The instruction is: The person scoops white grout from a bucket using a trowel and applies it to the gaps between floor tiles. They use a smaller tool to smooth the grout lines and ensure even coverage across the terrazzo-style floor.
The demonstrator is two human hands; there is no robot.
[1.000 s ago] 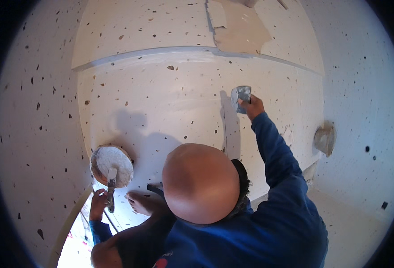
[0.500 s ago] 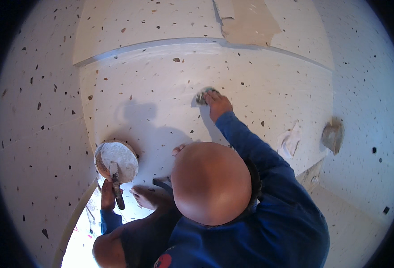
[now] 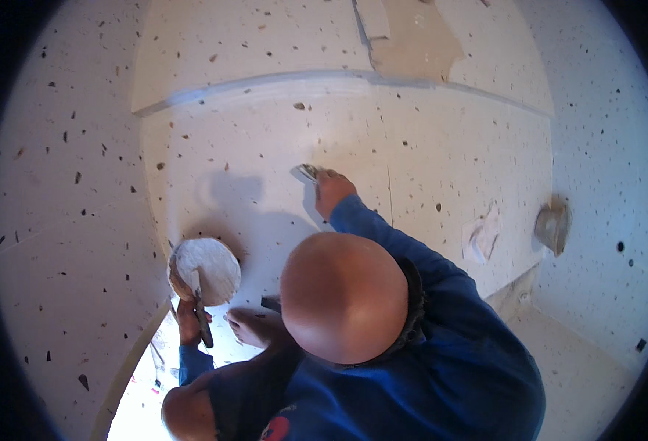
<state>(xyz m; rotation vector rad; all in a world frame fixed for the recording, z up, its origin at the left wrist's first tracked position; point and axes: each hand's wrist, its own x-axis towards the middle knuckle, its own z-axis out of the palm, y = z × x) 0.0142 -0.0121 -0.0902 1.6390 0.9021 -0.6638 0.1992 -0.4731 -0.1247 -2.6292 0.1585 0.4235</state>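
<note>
The grip of the right hand (image 3: 333, 192) is closed around the handle of a putty knife (image 3: 308, 173). The fingers are wrapped tight and the handle itself is hidden inside them. Only the short pale blade is seen, and it points up and to the left from the knuckles. The blade is laid against the white speckled wall (image 3: 427, 147), above the person's head, with the long axis slanted. The right arm in its blue sleeve is stretched far up to this place.

The grip of the left hand (image 3: 189, 317) is also closed. By it a round plate (image 3: 208, 266) is held from below, together with a second tool with a dark handle (image 3: 203, 327), which lies across the rim of the plate. The plate is covered with white filler; how thick the layer is cannot be told. The plate is kept low and to the left, well apart from the blade, so the right hand is clearly the nearer one to the wall.

To the right, two fresh white patches (image 3: 482, 239) are seen on the wall, and further right a grey lump (image 3: 553, 224) is stuck near the corner.
</note>
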